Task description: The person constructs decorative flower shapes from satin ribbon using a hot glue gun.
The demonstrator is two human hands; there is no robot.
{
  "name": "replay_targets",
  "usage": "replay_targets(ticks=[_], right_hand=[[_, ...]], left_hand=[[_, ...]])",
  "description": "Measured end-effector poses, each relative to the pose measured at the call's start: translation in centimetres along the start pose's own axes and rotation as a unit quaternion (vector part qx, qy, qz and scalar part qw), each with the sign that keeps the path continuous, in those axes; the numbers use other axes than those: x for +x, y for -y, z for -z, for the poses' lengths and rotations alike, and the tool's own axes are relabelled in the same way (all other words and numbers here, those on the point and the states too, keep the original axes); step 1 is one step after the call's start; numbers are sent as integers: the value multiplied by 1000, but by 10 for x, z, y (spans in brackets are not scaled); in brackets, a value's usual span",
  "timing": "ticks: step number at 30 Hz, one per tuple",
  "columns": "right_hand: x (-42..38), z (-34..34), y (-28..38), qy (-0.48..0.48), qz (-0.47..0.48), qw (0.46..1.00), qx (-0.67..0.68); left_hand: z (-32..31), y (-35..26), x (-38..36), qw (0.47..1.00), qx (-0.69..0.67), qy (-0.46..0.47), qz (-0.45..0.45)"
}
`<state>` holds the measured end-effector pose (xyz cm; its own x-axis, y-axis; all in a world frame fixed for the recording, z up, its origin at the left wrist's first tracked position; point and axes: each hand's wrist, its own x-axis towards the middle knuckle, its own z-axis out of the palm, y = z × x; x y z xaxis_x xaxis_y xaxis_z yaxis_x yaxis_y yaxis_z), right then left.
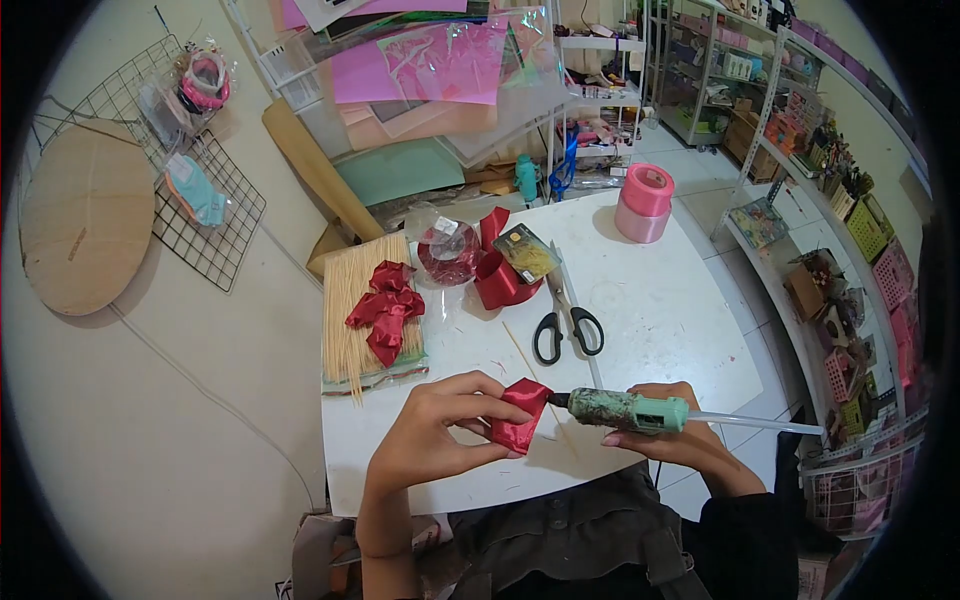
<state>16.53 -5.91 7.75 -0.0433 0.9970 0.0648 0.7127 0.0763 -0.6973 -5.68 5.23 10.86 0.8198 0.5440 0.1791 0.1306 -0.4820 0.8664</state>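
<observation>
Between the thumb and fingers of the left hand (430, 425), pinched at its near-left side: a piece of red ribbon (520, 425), folded, with a flat shiny face reaching rightward out of the fingertips. Held just above the bench (680, 300), by the look of it. At the upper right corner of that fold, on the side away from the left palm, the dark nozzle (559, 399) of a mint-green glue gun (630, 410); touching or only very near, impossible to tell.

Around the gun's body, the right hand (665, 445), with fingers wrapped and partly hidden; trigger pressure not visible. Long axis of the gun nearly crosswise, from nozzle at the left to clear glue stick (760, 423) at the right, pointing straight across at the ribbon. Nearest to the fold by far, the left fingers; farther off, past the gun's barrel, the right ones.

Beyond the left fingers, a red bow (388, 310) on a bundle of thin sticks (345, 320). Farther beyond the fold, a loose coil of red ribbon (497, 285); beyond the nozzle, black-handled scissors (568, 306), open a little.
</observation>
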Motion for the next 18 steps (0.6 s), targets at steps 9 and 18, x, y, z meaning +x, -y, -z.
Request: replay_targets(ticks=[9, 18], right_hand=[[-3, 2, -1, -25, 1, 999, 24], [6, 11, -32, -247, -20, 968, -39]], left_hand=[[-1, 0, 1, 1000, 2, 4, -6], [-2, -1, 2, 1000, 1, -1, -3]])
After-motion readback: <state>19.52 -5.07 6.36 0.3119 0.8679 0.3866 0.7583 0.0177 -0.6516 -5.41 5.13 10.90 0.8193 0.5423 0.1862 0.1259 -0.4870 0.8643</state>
